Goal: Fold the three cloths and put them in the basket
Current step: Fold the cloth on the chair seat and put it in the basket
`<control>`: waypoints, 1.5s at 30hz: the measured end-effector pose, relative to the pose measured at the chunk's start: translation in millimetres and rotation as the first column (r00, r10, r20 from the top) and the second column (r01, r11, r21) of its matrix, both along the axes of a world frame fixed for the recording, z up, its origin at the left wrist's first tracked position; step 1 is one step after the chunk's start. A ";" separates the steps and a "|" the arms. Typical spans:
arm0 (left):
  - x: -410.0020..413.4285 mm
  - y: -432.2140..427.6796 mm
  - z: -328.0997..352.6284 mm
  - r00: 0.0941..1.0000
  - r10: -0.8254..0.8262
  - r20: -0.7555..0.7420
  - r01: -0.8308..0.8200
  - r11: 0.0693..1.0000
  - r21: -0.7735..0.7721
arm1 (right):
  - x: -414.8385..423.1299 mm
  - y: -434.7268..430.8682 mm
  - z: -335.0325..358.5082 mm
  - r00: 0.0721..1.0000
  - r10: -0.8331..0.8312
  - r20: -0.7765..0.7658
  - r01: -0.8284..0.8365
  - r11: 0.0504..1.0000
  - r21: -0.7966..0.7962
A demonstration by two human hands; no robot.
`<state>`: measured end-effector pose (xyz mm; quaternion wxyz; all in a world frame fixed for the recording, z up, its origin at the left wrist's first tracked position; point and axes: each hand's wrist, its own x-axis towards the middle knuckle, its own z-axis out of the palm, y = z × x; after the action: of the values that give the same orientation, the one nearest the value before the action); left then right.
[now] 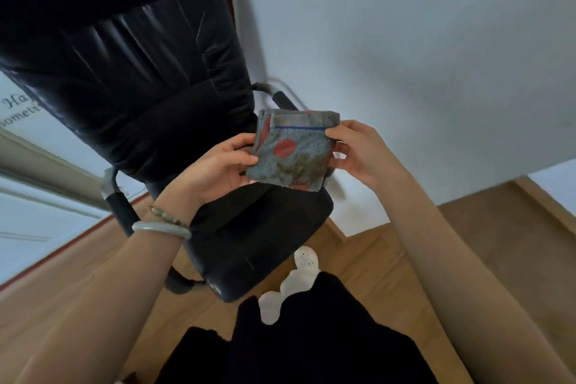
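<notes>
The cloth [290,153], blue-grey towelling with red spots, is folded to a small thick square and held in the air above the seat [265,227] of a black chair [149,87]; it touches nothing but the two hands. The left hand [215,168] pinches the left edge, thumb on the near face and curled fingers behind. The right hand [361,153] pinches the right edge likewise, thumb near the upper corner. Hazard one: the layers are secured at the side edges only. The stacked layers along the top already sit slightly offset, so a slackened pinch would probably let them spring apart and undo the fold. Hazard two: freeing one hand for the transfer would leave the square hanging from a single edge, where it may droop open or drop to the seat or the floor [374,259]. Hazard three: the basket is not in view, nor are the other two cloths, so the carry may have to begin before its target is seen. The seat is dark, padded and glossy, with armrests at both sides. The floor is light wood boards and the wall [405,40] is plain white. At the left edge a pale panel [18,106] carries lettering too cropped to read.
</notes>
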<state>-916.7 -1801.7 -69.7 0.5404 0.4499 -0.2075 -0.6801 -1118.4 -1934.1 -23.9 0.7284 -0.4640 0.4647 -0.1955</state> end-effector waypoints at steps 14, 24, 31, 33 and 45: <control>-205.2 -62.0 43.1 0.800 -0.593 0.090 0.597 0.802 -0.018 | -246.2 87.7 33.3 0.787 -0.614 0.055 0.616 0.786 -0.046; -461.0 -37.5 52.5 0.466 -0.880 0.094 0.881 0.471 0.047 | -467.4 217.6 34.2 0.452 -0.890 0.053 0.892 0.451 -0.034; -636.8 20.3 60.7 0.240 -0.959 0.154 0.965 0.253 0.071 | -611.7 315.9 35.5 0.227 -0.972 0.060 0.974 0.226 -0.019; -682.8 34.8 62.8 0.187 -0.969 0.165 0.977 0.201 0.075 | -645.8 340.9 36.9 0.163 -0.985 0.060 0.986 0.161 -0.037; -915.0 91.5 57.1 -0.174 -0.969 0.178 0.978 -0.150 0.144 | -801.6 450.4 22.7 -0.195 -0.981 0.010 0.980 -0.196 -0.038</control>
<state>-1831.7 -1710.2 -12.7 -0.1821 0.1969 -0.5500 -0.7910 -1920.1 -1483.7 -1.2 0.2981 0.0513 0.6584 -0.6892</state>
